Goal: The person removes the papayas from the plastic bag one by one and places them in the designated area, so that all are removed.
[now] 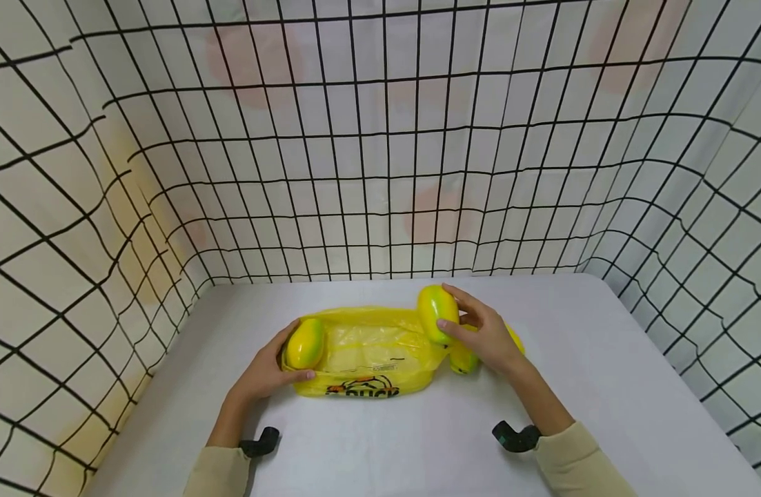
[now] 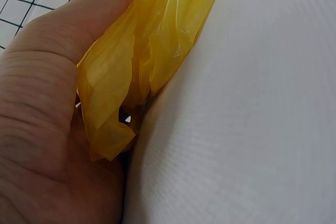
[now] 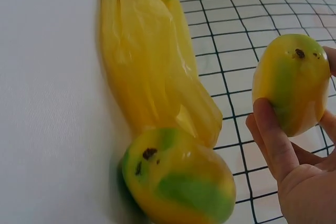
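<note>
A yellow plastic bag with black print lies on its side on the table, its mouth spread wide. My left hand grips the bag's left end, thumb along the near edge; crumpled plastic reaches into the palm in the left wrist view. Inside that end sits a yellow-green mango. My right hand holds a second mango between thumb and fingers, raised over the bag's right end. Below this hand another mango rests against the bag's tail, partly covered by the hand in the head view.
A white table spreads under everything. Black grid netting over pale cloth walls rises at the back and both sides. Black camera mounts sit at both wrists, beside the beige sleeves.
</note>
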A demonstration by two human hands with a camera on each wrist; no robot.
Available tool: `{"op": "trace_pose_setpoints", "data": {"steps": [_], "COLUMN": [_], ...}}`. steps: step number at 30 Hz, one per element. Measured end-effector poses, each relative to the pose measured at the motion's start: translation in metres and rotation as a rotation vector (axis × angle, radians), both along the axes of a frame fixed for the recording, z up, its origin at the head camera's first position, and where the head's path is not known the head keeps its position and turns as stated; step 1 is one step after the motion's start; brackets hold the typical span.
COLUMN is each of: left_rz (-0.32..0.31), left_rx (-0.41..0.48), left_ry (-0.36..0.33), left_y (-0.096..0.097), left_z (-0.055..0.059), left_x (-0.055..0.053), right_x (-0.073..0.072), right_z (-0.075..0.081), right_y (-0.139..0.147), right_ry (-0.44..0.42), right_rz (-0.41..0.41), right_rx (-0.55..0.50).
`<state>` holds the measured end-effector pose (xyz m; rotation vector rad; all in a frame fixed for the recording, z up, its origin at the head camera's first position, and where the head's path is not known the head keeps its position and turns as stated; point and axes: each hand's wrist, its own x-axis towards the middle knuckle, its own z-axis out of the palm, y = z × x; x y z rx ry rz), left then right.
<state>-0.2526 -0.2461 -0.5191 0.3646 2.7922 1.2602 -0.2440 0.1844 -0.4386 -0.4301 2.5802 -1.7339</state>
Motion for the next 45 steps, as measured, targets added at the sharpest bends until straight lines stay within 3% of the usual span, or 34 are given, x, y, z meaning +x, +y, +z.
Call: {"op": "trace_pose_setpoints", "data": {"steps": [16,25,36,45], "left_rz": [0.01,0.03,0.016,0.048], "left_rx": [0.006,-0.012,-0.027,-0.031], "left_ry": [0.003,-0.02,0.008,-0.016], "left_y": [0.0,0.002,0.001,0.003], "left_z": [-0.001,-0.001,-0.001,-0.001], "left_x": [-0.001,-0.001,-0.005,-0.001], "right_x": [-0.002,0.002,0.008,0.009], "right_z": [-0.002,0.001,-0.004,-0.002], "right_y": [0.048,0.08,0.113,0.132], "right_ry": [0.008,-0.029,-0.045,-0.044], "right_rz": [-0.022,-0.054,-0.082,-0.101], "right_rx": [0.013,0.058,0.08,0.07]}}
